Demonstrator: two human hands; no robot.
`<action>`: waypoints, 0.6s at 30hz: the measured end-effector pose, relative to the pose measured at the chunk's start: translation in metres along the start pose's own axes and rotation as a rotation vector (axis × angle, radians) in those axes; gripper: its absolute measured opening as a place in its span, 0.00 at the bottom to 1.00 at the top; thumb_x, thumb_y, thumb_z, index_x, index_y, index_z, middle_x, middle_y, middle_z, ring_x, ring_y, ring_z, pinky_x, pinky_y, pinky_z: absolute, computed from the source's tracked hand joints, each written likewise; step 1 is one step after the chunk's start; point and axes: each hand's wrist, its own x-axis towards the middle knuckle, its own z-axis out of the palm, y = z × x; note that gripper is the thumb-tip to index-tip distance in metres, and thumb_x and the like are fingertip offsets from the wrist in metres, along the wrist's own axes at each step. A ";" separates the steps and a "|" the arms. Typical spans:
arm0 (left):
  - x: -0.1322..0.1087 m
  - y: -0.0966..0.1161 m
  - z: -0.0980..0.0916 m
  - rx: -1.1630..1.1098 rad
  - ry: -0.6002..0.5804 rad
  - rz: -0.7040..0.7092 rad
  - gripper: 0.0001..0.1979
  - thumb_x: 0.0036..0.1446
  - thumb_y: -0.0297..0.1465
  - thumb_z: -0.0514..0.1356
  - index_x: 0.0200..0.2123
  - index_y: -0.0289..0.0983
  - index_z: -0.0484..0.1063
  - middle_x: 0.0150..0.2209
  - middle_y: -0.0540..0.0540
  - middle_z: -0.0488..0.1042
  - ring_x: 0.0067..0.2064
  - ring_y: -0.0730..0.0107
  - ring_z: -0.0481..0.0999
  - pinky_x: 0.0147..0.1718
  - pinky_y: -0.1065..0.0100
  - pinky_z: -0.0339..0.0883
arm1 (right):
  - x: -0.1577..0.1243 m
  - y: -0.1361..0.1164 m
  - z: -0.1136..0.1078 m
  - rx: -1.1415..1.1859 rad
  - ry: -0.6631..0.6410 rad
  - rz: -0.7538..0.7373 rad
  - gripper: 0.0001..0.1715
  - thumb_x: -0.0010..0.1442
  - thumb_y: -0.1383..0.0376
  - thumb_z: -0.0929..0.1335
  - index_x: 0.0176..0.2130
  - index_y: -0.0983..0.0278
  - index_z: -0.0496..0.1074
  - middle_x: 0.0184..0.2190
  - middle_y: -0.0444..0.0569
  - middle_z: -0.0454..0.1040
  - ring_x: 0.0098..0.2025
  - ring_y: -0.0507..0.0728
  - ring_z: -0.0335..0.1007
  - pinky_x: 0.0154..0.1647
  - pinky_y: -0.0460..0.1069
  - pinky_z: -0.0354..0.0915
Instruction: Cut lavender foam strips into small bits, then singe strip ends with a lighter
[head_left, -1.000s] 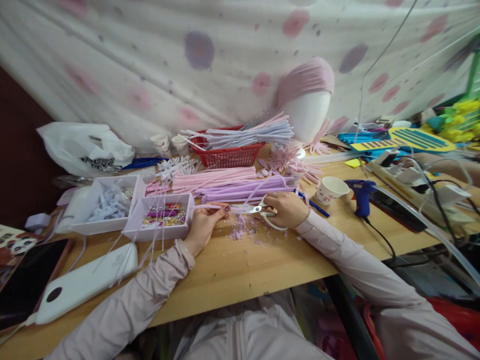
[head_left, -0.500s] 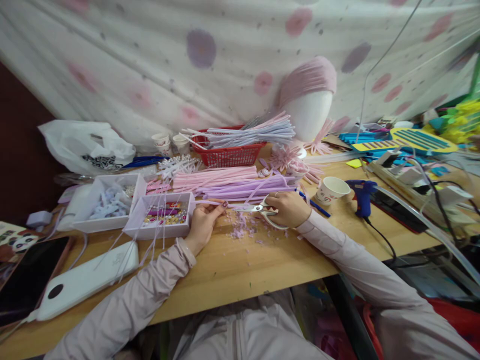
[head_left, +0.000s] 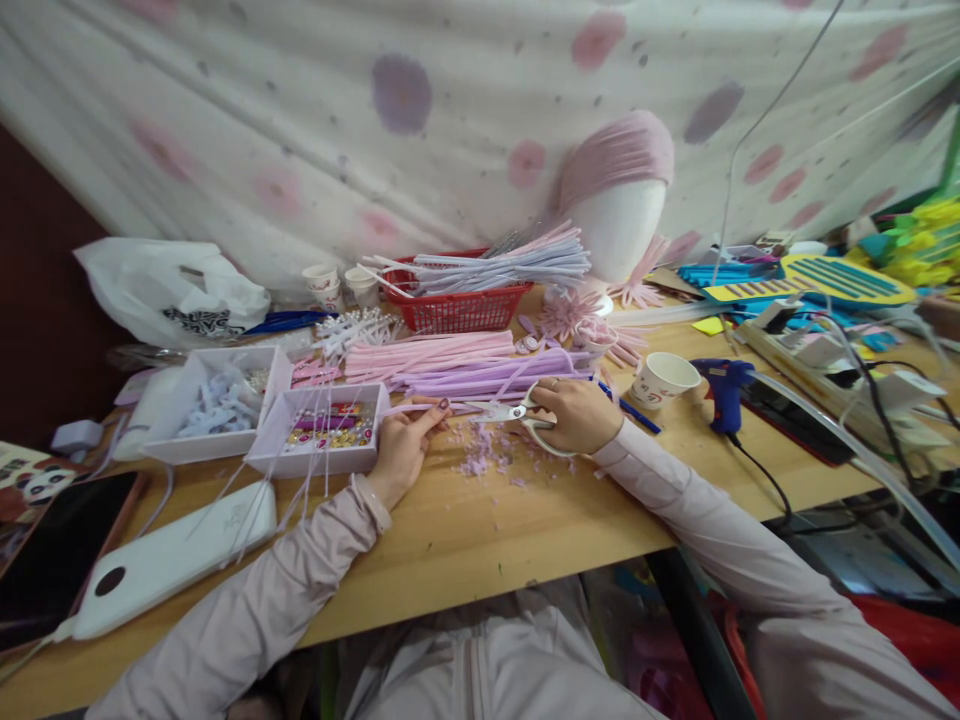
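On my feed, the black print on the white plastic bag (head_left: 172, 290) is too blurred to read for sure; my left hand (head_left: 401, 445) has its grip pinching a lilac chenille stem (head_left: 409, 407) over the table (head_left: 465, 560), long axis running left-right, while my right hand (head_left: 579, 414) grips the scissors (head_left: 517, 412) by their handles, blades pointing left

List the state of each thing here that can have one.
Left hand: pinching lilac strip
Right hand: holding scissors
Scissors: blades seemingly slightly parted
Red basket: loaded with fuzzy stems
Front box: open, holding shiny pieces
Cup beside glue gun: upright
Glue gun: cord attached
Phone: screen dark
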 end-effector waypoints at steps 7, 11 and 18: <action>-0.002 0.002 0.001 -0.070 -0.024 -0.132 0.12 0.31 0.29 0.71 0.21 0.31 0.74 0.20 0.49 0.74 0.22 0.79 0.70 0.25 0.75 0.65 | 0.000 0.003 0.003 -0.018 0.049 -0.012 0.15 0.54 0.55 0.62 0.32 0.65 0.69 0.32 0.52 0.72 0.31 0.55 0.65 0.29 0.49 0.48; -0.002 0.001 0.000 -0.105 -0.044 -0.174 0.11 0.32 0.28 0.71 0.22 0.31 0.74 0.21 0.49 0.75 0.23 0.79 0.71 0.25 0.77 0.66 | 0.003 0.004 0.005 0.003 0.069 -0.062 0.11 0.53 0.59 0.63 0.32 0.65 0.67 0.32 0.54 0.71 0.32 0.56 0.64 0.32 0.49 0.52; -0.003 0.000 -0.001 -0.123 -0.110 -0.196 0.11 0.33 0.27 0.71 0.23 0.30 0.75 0.22 0.47 0.76 0.23 0.78 0.72 0.25 0.76 0.66 | 0.004 0.000 0.008 0.030 0.065 -0.091 0.10 0.52 0.61 0.64 0.32 0.65 0.67 0.32 0.54 0.70 0.33 0.57 0.63 0.34 0.49 0.54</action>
